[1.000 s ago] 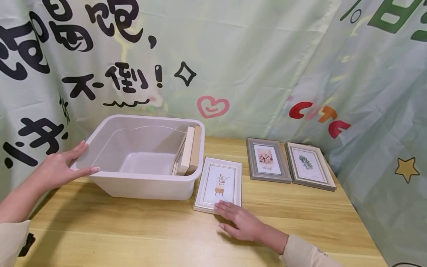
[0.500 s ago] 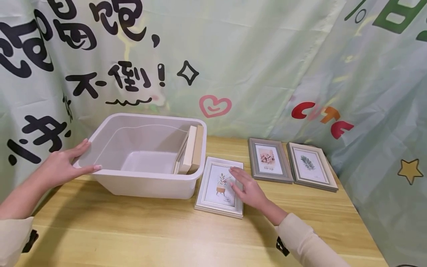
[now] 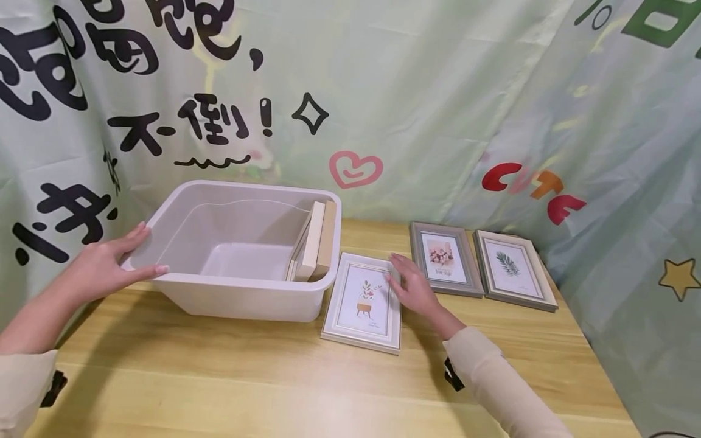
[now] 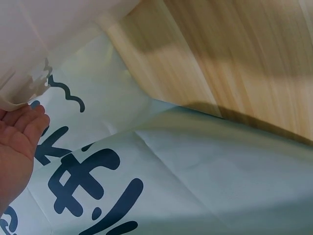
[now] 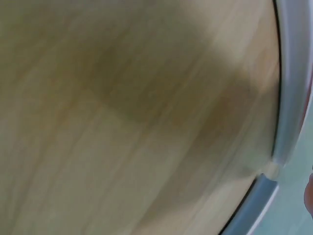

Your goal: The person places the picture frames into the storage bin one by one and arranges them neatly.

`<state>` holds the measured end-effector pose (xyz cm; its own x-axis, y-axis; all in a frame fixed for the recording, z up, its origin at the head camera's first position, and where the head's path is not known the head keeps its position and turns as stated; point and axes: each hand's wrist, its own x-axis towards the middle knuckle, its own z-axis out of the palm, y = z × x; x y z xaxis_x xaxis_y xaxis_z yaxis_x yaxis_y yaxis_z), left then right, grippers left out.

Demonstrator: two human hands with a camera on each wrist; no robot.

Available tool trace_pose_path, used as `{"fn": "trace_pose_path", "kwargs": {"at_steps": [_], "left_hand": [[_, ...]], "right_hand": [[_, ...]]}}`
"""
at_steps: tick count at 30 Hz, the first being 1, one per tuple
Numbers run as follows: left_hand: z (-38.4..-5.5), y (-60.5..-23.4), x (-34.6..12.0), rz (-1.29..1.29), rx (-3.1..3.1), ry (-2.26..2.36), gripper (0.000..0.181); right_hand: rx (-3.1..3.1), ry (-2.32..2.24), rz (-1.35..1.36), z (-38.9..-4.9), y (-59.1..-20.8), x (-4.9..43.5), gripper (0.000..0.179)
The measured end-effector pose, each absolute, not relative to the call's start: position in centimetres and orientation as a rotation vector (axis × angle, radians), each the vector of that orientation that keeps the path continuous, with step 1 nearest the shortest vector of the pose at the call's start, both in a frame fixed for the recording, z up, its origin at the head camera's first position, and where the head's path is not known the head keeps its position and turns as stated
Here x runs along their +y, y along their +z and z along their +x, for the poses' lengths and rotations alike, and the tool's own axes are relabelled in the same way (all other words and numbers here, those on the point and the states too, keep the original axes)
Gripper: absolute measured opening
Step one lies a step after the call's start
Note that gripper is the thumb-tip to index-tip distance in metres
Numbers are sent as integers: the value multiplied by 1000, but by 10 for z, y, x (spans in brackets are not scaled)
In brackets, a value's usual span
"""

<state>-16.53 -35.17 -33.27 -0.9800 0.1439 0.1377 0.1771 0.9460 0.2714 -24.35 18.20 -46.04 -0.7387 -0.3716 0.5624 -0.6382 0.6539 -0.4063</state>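
Note:
My left hand grips the left rim of a pale plastic basin, thumb over the front corner. In the left wrist view the hand has its fingers under the rim of the basin. A silvery-white picture frame with a potted-plant print lies face up beside the basin. My right hand is at its upper right edge, fingers loosely bent, fingertips and thumb right at the border. In the right wrist view only a bit of a finger shows, near pale frame edges.
Inside the basin, several picture frames stand on edge against the right wall. A grey frame with a flower print and a cream frame with a leaf print lie farther right on the wooden table. A printed curtain hangs behind.
My right hand has moved from the lower edge of the white frame, up across it, to its upper right edge. The left hand still holds the basin. The head view has shifted slightly.

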Motion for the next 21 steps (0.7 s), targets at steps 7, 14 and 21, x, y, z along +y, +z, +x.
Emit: {"fn": "trace_pose_path", "kwargs": {"at_steps": [7, 14, 21], "left_hand": [[-164, -333, -353, -236, -2996, -437, 89], [-161, -333, -354, -215, -3016, -458, 90], [-163, -331, -350, -211, -3015, -456, 89]], "right_hand": [[-2514, 885, 681, -255, -470, 182, 40], [-2805, 912, 579, -267, -470, 180, 48], [-2968, 929, 386, -276, -466, 177, 48]]}}
